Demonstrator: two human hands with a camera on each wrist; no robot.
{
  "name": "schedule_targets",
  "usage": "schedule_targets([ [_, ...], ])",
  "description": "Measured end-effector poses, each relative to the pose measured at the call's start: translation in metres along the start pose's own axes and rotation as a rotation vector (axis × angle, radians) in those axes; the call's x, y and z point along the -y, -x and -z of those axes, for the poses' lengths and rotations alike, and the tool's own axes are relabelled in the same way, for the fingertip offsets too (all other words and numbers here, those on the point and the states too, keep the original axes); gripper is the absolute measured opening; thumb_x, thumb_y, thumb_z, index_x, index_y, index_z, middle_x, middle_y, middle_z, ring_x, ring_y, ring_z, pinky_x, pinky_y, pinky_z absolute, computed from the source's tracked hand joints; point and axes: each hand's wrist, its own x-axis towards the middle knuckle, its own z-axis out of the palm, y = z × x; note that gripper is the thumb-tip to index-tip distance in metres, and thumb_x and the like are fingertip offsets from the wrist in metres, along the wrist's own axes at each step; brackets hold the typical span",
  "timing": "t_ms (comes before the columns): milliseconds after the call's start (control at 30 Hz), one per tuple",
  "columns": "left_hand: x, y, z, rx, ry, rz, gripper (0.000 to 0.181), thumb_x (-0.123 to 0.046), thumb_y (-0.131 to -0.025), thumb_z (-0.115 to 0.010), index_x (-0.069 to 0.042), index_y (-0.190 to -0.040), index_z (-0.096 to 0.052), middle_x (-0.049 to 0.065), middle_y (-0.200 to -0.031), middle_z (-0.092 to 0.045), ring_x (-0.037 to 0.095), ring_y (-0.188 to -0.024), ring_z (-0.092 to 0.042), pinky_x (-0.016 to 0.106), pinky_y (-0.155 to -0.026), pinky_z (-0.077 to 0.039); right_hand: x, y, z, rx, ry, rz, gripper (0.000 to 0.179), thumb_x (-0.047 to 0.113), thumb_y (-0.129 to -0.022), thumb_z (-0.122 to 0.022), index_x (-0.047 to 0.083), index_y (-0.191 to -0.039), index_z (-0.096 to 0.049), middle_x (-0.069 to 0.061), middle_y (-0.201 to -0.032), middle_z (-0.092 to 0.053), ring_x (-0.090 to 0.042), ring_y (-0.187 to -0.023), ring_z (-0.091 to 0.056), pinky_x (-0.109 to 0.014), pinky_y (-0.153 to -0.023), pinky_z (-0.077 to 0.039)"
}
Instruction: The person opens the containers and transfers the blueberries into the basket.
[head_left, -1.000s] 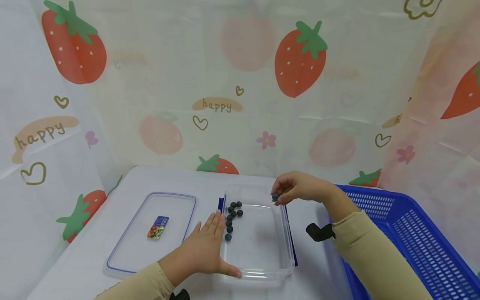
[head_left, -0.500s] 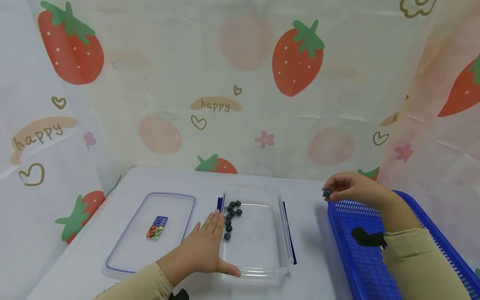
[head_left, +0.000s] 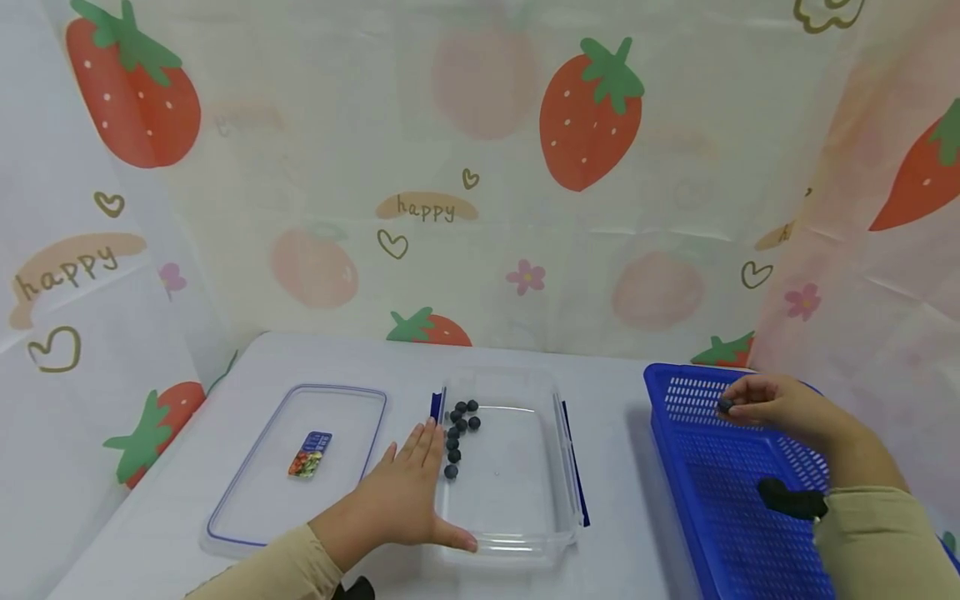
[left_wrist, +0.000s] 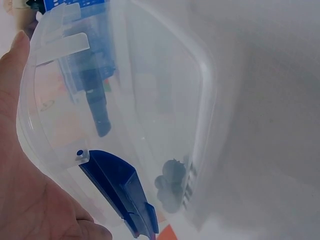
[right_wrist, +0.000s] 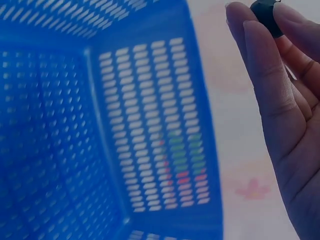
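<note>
My right hand (head_left: 787, 408) pinches a single blueberry (head_left: 725, 404) between thumb and fingertips, over the far part of the blue plastic basket (head_left: 738, 508). In the right wrist view that blueberry (right_wrist: 266, 17) shows dark between the fingers, with the perforated basket wall (right_wrist: 160, 125) beside the hand. My left hand (head_left: 401, 492) rests, fingers straight and thumb spread, against the left side of a clear plastic food container (head_left: 525, 546). Several blueberries (head_left: 453, 444) lie inside along its left wall. The left wrist view shows them blurred through the plastic, near a dark blue latch (left_wrist: 117, 185).
Left of the container lies its clear lid (head_left: 255, 508) with a blue edge seal and a colourful label (head_left: 309, 454). Another blue latch (head_left: 574, 467) hangs on the container's right side. A strawberry-print curtain (head_left: 337, 125) stands behind the white table (head_left: 615, 433).
My right hand has carried the blueberry from the container's right rim across to over the basket. My left hand stays at the container's left side, and the berries inside lie as before.
</note>
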Motion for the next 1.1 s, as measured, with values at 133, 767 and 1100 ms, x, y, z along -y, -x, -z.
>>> schedule_targets([
  [133, 0.0, 0.0, 0.001, 0.003, -0.006, 0.002, 0.135, -0.087, -0.052, -0.051, 0.004, -0.144, -0.013, 0.022, -0.15, -0.007, 0.035, -0.138, -0.008, 0.056, -0.105, -0.018, -0.011, 0.004, 0.003, 0.016, -0.059, -0.057, 0.023, 0.008, -0.093, -0.052, -0.011, -0.106, -0.051, -0.012, -0.098, -0.063, -0.014, -0.094, -0.063, -0.025, -0.081, -0.05],
  [767, 0.0, 0.0, 0.002, 0.002, -0.002, 0.001, 0.135, -0.087, -0.052, -0.05, 0.004, -0.144, -0.014, 0.022, -0.15, -0.007, 0.036, -0.138, -0.007, 0.056, -0.105, -0.019, -0.046, 0.0, -0.006, 0.055, -0.042, -0.252, 0.022, 0.003, -0.089, -0.054, -0.014, -0.103, -0.054, -0.01, -0.097, -0.06, -0.024, -0.093, -0.061, -0.037, -0.082, -0.05],
  [1100, 0.0, -0.002, 0.0, 0.016, 0.008, 0.01, 0.137, -0.088, -0.05, -0.05, 0.004, -0.144, -0.013, 0.021, -0.151, -0.007, 0.035, -0.138, -0.007, 0.056, -0.105, -0.019, -0.053, 0.0, -0.008, 0.072, -0.105, -0.277, 0.017, -0.001, -0.089, -0.053, -0.011, -0.101, -0.057, -0.006, -0.097, -0.061, -0.021, -0.093, -0.062, -0.041, -0.084, -0.049],
])
